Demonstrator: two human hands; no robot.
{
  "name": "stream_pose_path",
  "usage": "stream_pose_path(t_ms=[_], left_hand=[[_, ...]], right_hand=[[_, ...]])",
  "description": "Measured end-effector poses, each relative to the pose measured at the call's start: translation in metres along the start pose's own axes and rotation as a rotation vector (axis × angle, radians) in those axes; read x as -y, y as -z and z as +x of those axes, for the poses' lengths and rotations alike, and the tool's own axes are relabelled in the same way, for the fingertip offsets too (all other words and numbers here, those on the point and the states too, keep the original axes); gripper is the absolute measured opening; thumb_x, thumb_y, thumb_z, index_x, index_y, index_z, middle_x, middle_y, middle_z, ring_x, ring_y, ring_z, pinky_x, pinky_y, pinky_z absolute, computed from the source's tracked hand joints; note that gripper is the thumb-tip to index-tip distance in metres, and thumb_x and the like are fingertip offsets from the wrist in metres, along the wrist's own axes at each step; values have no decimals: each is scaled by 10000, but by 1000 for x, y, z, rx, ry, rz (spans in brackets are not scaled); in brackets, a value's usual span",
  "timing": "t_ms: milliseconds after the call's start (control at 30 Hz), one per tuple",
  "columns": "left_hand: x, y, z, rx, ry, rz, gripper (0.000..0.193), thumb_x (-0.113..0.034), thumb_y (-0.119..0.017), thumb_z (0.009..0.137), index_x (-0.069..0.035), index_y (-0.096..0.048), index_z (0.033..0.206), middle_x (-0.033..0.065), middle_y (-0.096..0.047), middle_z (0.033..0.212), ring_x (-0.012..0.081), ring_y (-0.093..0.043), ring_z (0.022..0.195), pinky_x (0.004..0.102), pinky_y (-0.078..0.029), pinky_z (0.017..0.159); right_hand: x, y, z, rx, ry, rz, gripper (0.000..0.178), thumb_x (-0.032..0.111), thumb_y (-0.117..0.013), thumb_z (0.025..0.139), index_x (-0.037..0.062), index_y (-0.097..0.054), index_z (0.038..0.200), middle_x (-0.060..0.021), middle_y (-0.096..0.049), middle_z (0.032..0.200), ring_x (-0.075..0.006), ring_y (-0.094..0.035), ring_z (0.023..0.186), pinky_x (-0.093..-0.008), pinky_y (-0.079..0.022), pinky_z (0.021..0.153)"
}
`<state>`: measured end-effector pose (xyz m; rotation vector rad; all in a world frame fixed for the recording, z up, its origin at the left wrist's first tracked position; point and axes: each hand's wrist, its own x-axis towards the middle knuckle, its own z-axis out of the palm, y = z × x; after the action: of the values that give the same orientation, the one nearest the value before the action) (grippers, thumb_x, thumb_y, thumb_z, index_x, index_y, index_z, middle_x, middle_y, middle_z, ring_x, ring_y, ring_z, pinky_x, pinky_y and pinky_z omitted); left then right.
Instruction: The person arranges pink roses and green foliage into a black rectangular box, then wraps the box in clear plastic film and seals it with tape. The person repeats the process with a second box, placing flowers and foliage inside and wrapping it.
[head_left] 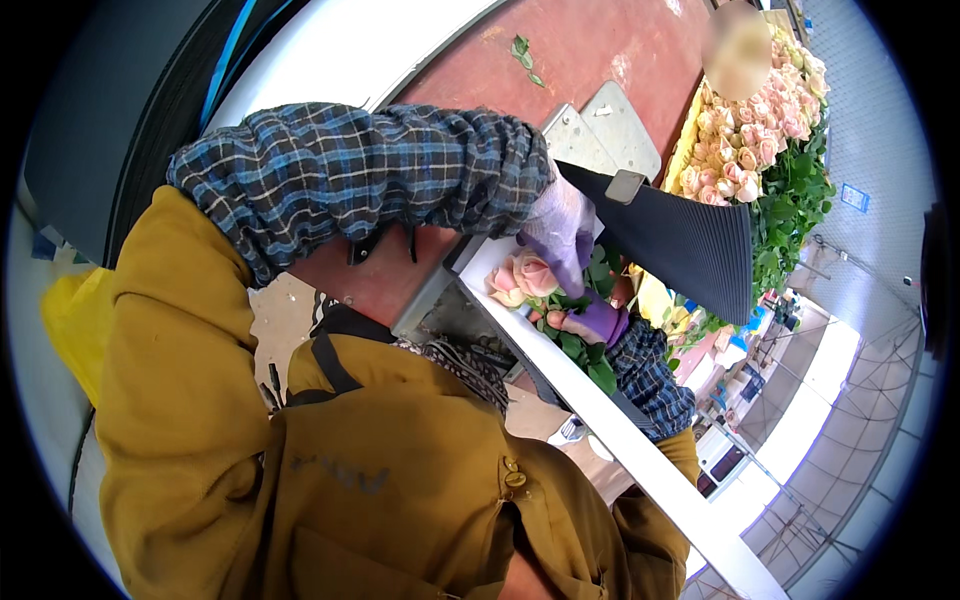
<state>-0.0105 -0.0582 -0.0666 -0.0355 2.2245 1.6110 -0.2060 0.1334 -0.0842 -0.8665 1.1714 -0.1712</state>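
Two pale pink roses (524, 277) with green leaves (588, 362) lie in a white-sided tray or frame (540, 345). My left hand (562, 232), in a pale lilac glove, reaches over them from above. Its fingers are bent down together just behind the blooms, and what they grip is hidden among the leaves. Below it, my right hand (596, 320), in a purple glove with bare fingertips showing, is closed around the leafy rose stems. Blue plaid sleeves cover both forearms.
A dark ribbed sheet (680, 245) juts out beside my hands. Behind it stands a large mass of pink and peach roses (745, 140) with yellow wrapping, near a blurred person (738, 50). Metal plates (610, 130) and a leaf sprig (526, 60) lie on the red table (470, 75).
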Motion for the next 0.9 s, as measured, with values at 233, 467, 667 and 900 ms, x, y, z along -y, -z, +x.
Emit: stream_pose_path(t_ms=[233, 467, 667, 900], left_hand=[[-7, 5, 8, 123, -3, 219, 459, -383, -718, 679, -202, -669, 1098, 50, -665, 1042, 233, -630, 938, 348, -495, 795], [-6, -9, 5, -23, 11, 364, 371, -316, -696, 707, -226, -679, 1066, 33, -675, 993, 232, -637, 904, 354, -503, 757], [-1, -13, 10, -66, 34, 355, 302, -274, -676, 714, -228, -695, 1011, 23, -678, 955, 221, -643, 881, 341, -508, 735], [9, -26, 15, -171, 58, 415, 233, -225, -652, 723, -230, -713, 947, 12, -682, 911, 207, -650, 854, 326, -514, 708]], right_hand=[[17, -1, 2, 75, -57, -46, 354, 265, -652, 878, -12, -611, 1095, -26, -650, 980, -89, -558, 896, -238, -448, 815], [80, -31, -13, -283, 53, -992, 308, 219, -670, 805, 66, -630, 1069, -110, -636, 913, -257, -617, 843, -331, -489, 743], [79, -44, 0, -186, 76, -1235, 202, 235, -642, 783, 45, -599, 838, -134, -562, 790, -316, -578, 687, -399, -468, 602], [58, -33, 7, -185, 328, -1185, 127, 226, -593, 794, 99, -586, 796, -105, -565, 700, -281, -604, 641, -400, -471, 560]])
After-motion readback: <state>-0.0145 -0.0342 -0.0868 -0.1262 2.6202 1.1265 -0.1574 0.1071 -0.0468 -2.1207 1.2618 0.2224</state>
